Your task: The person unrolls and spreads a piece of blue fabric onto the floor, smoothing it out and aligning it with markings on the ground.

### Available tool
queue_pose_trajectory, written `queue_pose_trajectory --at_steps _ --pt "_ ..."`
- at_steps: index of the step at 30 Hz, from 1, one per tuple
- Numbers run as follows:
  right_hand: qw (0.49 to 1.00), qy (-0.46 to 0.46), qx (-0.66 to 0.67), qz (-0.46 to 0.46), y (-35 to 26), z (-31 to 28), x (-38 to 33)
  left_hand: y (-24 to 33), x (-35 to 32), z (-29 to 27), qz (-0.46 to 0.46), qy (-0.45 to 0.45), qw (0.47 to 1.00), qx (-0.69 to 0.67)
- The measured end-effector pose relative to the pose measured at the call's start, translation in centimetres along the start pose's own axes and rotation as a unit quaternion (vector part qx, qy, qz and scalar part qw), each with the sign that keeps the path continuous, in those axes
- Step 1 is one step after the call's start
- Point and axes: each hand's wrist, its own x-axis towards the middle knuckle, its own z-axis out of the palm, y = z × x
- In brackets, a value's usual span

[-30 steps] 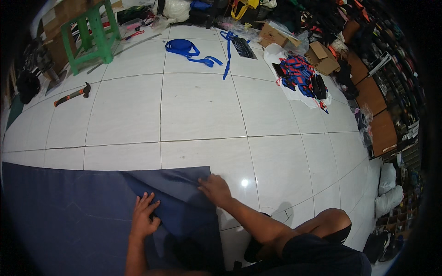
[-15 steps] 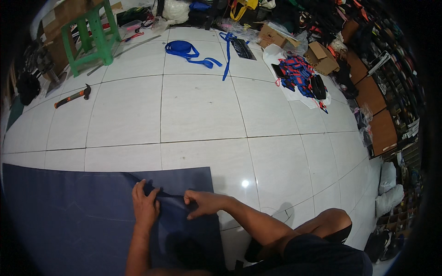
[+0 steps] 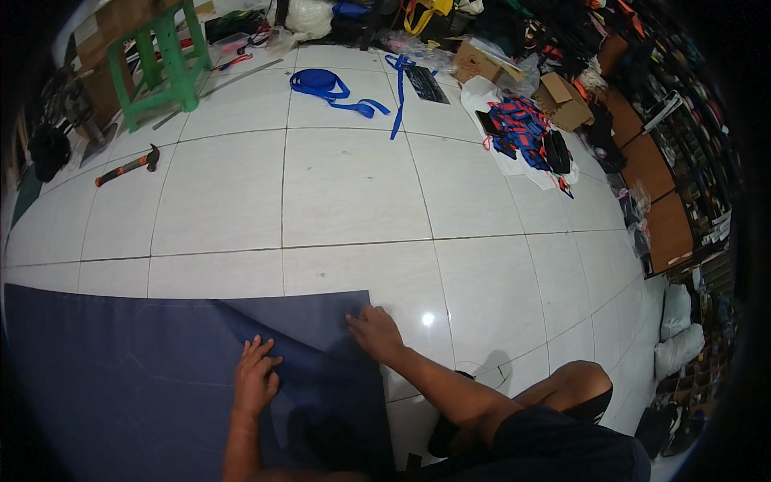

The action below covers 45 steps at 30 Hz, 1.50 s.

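Note:
A large dark blue sheet (image 3: 120, 361) with faint pale lines lies on the tiled floor, reaching out of view at the bottom. A raised crease runs slantwise across its right part, from the far edge down toward the right edge. Below this crease my left hand (image 3: 257, 376) rests on the sheet, fingers apart and slightly bent. My right hand (image 3: 376, 331) is at the sheet's right edge near the far corner, its bent fingers drawn together on the material. The undersides of those fingers are hidden.
A hammer (image 3: 128, 166) lies at the far left, near a green plastic stool (image 3: 152, 100) and a thin metal bar (image 3: 241, 87). Blue webbing strap (image 3: 317, 83) lies farther back. Blue-and-red strap pieces (image 3: 522, 132) are heaped on white material. My bent knee (image 3: 582, 386) is at the lower right.
My right hand has moved right and away from me, from the crease to the sheet's edge. My left hand has drawn slightly nearer. The lifted fold now lies flatter and stretches farther right.

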Motion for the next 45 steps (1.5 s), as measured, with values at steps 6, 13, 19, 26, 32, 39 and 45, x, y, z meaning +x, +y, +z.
queue_pose_trajectory --at_steps 6,13,19,26,32,39,45 --pt "0.996 0.083 0.037 -0.005 0.1 -1.0 0.2 0.3 0.6 -0.7 -0.019 -0.027 0.999 0.001" --pt "0.977 -0.012 0.209 -0.043 0.8 0.3 -0.3 1.6 0.9 -1.3 -0.007 -0.068 0.998 0.012" --pt "0.836 -0.356 0.416 -0.007 -3.4 -5.4 2.7 1.3 2.1 -1.4 -0.141 -0.008 0.987 -0.072" --pt "0.798 -0.457 0.392 0.003 -6.2 -6.6 1.7 2.5 3.1 -1.2 -0.100 0.000 0.995 0.001" --pt "0.984 -0.108 0.115 0.078 -1.9 -3.0 1.8 1.3 1.0 0.7 -0.083 0.070 0.994 0.024" --pt "0.998 0.025 -0.026 -0.049 0.2 0.9 -0.7 0.5 1.7 1.4 -0.012 0.063 0.993 0.101" --pt "0.867 -0.327 0.377 0.001 -2.0 -3.7 2.0 1.7 3.2 0.9 -0.117 0.040 0.990 0.060"
